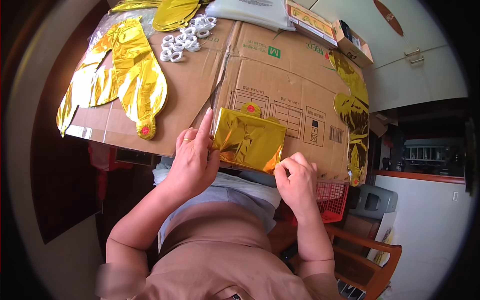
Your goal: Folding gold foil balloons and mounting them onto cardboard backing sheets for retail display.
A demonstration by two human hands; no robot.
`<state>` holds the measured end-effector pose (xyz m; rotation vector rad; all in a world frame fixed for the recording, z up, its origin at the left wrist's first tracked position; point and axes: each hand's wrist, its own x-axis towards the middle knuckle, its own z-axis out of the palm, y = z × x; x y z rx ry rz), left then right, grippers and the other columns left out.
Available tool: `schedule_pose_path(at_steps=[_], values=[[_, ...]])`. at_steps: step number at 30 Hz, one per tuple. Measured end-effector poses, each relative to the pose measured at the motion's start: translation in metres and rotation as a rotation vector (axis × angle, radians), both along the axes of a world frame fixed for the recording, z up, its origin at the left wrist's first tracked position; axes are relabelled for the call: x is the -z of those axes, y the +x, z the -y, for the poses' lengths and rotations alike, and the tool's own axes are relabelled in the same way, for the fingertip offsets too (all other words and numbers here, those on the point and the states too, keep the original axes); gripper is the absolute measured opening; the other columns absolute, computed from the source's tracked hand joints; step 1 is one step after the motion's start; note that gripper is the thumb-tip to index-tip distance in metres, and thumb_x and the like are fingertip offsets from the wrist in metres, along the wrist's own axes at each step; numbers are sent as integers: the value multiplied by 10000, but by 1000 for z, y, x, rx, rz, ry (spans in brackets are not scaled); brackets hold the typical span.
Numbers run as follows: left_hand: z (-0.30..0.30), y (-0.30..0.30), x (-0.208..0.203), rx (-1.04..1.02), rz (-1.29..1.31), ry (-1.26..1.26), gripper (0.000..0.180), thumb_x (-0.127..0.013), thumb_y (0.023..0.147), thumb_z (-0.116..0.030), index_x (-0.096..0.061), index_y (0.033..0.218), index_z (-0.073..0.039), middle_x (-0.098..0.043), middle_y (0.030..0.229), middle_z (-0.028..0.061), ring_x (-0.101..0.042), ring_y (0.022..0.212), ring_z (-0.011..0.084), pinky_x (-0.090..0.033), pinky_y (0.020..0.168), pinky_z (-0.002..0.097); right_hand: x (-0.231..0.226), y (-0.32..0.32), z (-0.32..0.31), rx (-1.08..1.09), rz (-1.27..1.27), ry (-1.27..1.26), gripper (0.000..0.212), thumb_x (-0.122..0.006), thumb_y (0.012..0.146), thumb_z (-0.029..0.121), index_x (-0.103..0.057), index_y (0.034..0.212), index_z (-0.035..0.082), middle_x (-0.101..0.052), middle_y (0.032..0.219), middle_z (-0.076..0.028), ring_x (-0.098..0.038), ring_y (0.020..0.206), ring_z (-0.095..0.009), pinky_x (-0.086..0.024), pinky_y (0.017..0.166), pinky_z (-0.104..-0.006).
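A gold foil balloon (pixel 252 142), folded flat into a rough rectangle, lies at the near edge of the cardboard. A rounded tab with a red dot sticks out from its far side. My right hand (pixel 297 182) pinches its near right corner between thumb and fingers. At the left edge of the foil is my left hand (pixel 192 162), its index finger stretched out and apart from the thumb, which is close to the near left corner. On the left lies a flat, unfolded gold foil balloon (pixel 127 65) with a red dot on its end.
Coils of white string (pixel 182 40) sit at the back, near more gold foil balloons (pixel 175 14) and clear plastic bags (pixel 250 12). Another foil balloon (pixel 357 120) hangs along the right edge of the cardboard (pixel 195 85). A red basket (pixel 330 200) and a wooden chair (pixel 372 245) stand lower right.
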<state>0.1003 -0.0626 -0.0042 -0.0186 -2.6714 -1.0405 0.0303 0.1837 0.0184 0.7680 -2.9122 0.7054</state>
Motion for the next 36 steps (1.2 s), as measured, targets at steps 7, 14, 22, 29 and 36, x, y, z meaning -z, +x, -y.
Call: schedule_pose_path(at_steps=[7,14,22,29,36], values=[[-8,-7,-8,-55,-310,-257,632,-640,802,-33,-447,1402,-5,-583,1131,128,-544,1109,312,-377,1037,493,2,4,3,-30,-134,74,135,-671,792,110,-585,696,71,-549,756,-62,-576,740,-264,-377,715,-420],[-12,-16,-10,102,-331,-99,460,-721,774,-38,-616,1221,-43,-604,1159,150,-597,1075,346,-470,962,451,11,3,4,-42,-238,85,166,-661,773,80,-533,669,83,-507,742,-61,-548,721,-259,-360,704,-408],[8,1,-14,-52,23,120,577,-722,807,-58,-512,1343,-39,-668,932,78,-625,899,239,-439,897,376,18,7,4,-35,-300,69,185,-661,756,54,-497,680,97,-488,739,-54,-534,716,-249,-359,710,-397],[2,4,-22,-33,156,172,547,-687,829,-35,-525,1351,-66,-661,864,46,-606,873,221,-391,910,366,19,7,4,-34,-315,85,189,-661,759,57,-490,685,92,-484,744,-61,-534,717,-251,-363,718,-397],[-2,3,-12,-22,121,12,579,-659,848,-27,-474,1395,-68,-617,818,44,-558,852,234,-364,826,391,22,9,6,-23,-352,106,191,-659,763,63,-483,696,91,-476,749,-67,-525,713,-258,-362,725,-402]])
